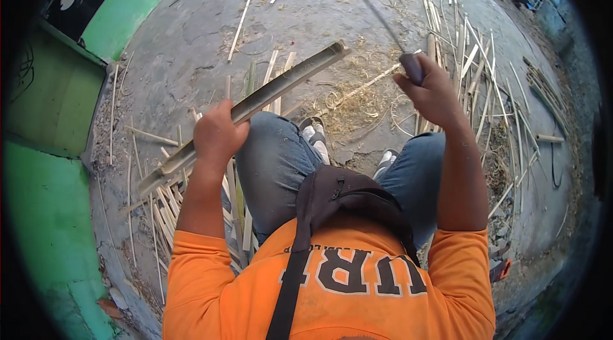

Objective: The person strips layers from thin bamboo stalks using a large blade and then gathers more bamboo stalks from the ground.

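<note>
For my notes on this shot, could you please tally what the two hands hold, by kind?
Long split half-round bamboo pieces, gripped by left hand: 1
Dark-handled long blades, gripped by right hand: 1
Total: 2

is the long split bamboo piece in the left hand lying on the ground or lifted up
Lifted. The left hand grips the long split bamboo piece mid-length, slanted above the jeans-clad knee; neither end visibly rests on the ground.

Split bamboo strips [485, 78] lie scattered across the concrete floor [185, 33] beside a green wall [45, 212].
</note>
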The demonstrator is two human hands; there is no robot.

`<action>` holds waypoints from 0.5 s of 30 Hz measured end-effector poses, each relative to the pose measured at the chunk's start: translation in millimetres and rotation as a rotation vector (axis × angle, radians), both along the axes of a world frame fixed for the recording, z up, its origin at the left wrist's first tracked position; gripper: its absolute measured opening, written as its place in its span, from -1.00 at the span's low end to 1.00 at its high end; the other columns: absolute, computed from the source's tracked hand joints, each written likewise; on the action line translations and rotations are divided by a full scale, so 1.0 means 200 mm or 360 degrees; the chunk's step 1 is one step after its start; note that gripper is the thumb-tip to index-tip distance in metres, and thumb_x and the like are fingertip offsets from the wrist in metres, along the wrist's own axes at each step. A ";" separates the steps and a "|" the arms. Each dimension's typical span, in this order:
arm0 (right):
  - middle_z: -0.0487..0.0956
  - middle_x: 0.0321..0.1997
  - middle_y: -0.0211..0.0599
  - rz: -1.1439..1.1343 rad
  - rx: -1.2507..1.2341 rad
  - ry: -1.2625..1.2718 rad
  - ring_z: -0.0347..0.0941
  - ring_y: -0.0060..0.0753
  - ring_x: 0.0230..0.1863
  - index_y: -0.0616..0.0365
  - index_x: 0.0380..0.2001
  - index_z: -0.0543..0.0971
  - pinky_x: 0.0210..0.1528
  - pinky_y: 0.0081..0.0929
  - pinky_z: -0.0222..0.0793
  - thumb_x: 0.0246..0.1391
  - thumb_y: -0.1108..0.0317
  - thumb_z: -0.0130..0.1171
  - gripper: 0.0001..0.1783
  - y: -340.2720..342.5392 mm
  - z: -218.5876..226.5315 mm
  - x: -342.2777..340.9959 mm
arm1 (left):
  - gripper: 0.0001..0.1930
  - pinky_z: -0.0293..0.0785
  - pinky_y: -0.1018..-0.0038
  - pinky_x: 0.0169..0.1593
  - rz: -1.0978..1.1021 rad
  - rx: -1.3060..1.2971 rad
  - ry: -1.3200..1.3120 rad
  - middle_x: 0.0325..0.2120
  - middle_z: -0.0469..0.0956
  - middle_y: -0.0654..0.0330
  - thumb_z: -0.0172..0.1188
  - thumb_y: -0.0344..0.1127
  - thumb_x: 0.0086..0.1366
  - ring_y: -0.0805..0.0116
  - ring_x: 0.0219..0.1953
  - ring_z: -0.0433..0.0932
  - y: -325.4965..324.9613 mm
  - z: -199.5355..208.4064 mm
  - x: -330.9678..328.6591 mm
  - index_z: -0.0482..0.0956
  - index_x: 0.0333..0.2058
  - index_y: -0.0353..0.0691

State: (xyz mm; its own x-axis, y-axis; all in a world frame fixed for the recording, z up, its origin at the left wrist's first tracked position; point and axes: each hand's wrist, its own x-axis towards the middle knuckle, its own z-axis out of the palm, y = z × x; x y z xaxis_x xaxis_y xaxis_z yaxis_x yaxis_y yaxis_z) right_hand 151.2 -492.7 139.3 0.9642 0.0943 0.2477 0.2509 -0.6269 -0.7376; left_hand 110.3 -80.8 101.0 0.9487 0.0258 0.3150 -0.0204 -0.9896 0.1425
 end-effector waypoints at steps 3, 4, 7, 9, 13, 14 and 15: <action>0.66 -0.35 -0.08 0.0144 -0.0346 0.0087 0.63 0.01 -0.32 0.09 -0.18 0.59 -0.22 -0.07 0.49 0.18 0.07 0.38 -0.65 0.19 -0.12 0.06 | -0.67 0.61 -0.02 -0.20 0.0087 -0.0066 -0.0009 -0.39 0.68 -0.10 0.39 -0.10 0.12 -0.21 -0.30 0.69 -0.03 -0.13 0.01 0.63 -0.25 -0.20; 0.67 -0.32 -0.03 0.0190 -0.0489 0.0115 0.64 0.10 -0.28 0.05 -0.21 0.58 -0.20 -0.02 0.51 0.18 0.03 0.35 -0.66 0.26 -0.15 0.08 | -0.67 0.61 -0.01 -0.20 0.0164 -0.0084 0.0000 -0.38 0.69 -0.10 0.40 -0.10 0.13 -0.20 -0.29 0.69 -0.05 -0.15 0.02 0.64 -0.25 -0.20; 0.67 -0.38 -0.13 0.0278 -0.0713 -0.0037 0.65 0.12 -0.29 -0.01 -0.24 0.55 -0.25 0.05 0.53 0.15 0.07 0.33 -0.71 0.36 -0.30 0.10 | -0.66 0.62 0.00 -0.20 0.0180 -0.0115 -0.0075 -0.36 0.70 -0.08 0.40 -0.08 0.14 -0.20 -0.29 0.70 -0.10 -0.19 0.02 0.65 -0.24 -0.20; 0.67 -0.40 -0.14 0.0278 -0.0749 -0.0138 0.64 0.14 -0.34 0.00 -0.27 0.52 -0.30 0.06 0.52 0.14 0.08 0.33 -0.71 0.35 -0.39 0.13 | -0.65 0.62 0.00 -0.20 0.0190 -0.0121 -0.0098 -0.35 0.70 -0.07 0.40 -0.07 0.14 -0.19 -0.28 0.70 -0.11 -0.22 0.04 0.66 -0.24 -0.20; 0.67 -0.41 -0.18 0.0218 -0.0783 -0.0196 0.64 0.11 -0.35 -0.02 -0.29 0.52 -0.33 0.05 0.52 0.11 0.13 0.33 -0.75 0.34 -0.47 0.16 | -0.63 0.58 0.01 -0.18 0.0221 -0.0141 -0.0196 -0.36 0.70 -0.06 0.44 0.00 0.15 -0.21 -0.25 0.68 -0.10 -0.28 0.04 0.68 -0.25 -0.18; 0.67 -0.41 -0.18 0.0186 -0.0803 -0.0208 0.64 0.10 -0.36 -0.02 -0.29 0.52 -0.33 0.06 0.51 0.12 0.14 0.33 -0.76 0.33 -0.48 0.18 | -0.63 0.58 0.01 -0.18 0.0219 -0.0141 -0.0196 -0.36 0.70 -0.06 0.44 0.00 0.15 -0.21 -0.25 0.68 -0.10 -0.29 0.04 0.68 -0.25 -0.18; 0.67 -0.41 -0.18 0.0184 -0.0803 -0.0209 0.64 0.10 -0.36 -0.02 -0.29 0.52 -0.33 0.06 0.51 0.12 0.14 0.33 -0.76 0.32 -0.48 0.20 | -0.63 0.60 0.00 -0.19 0.0226 -0.0131 -0.0222 -0.35 0.70 -0.05 0.43 -0.02 0.14 -0.19 -0.26 0.69 -0.09 -0.30 0.04 0.68 -0.24 -0.18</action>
State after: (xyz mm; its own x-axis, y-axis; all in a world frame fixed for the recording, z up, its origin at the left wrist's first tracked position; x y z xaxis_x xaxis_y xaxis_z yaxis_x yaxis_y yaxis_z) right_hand 190.5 -429.6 43.6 0.9043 0.3369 0.2621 0.4093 -0.8584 -0.3091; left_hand 117.7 -99.5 41.6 0.8811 0.1872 0.4344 0.0931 -0.9690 0.2288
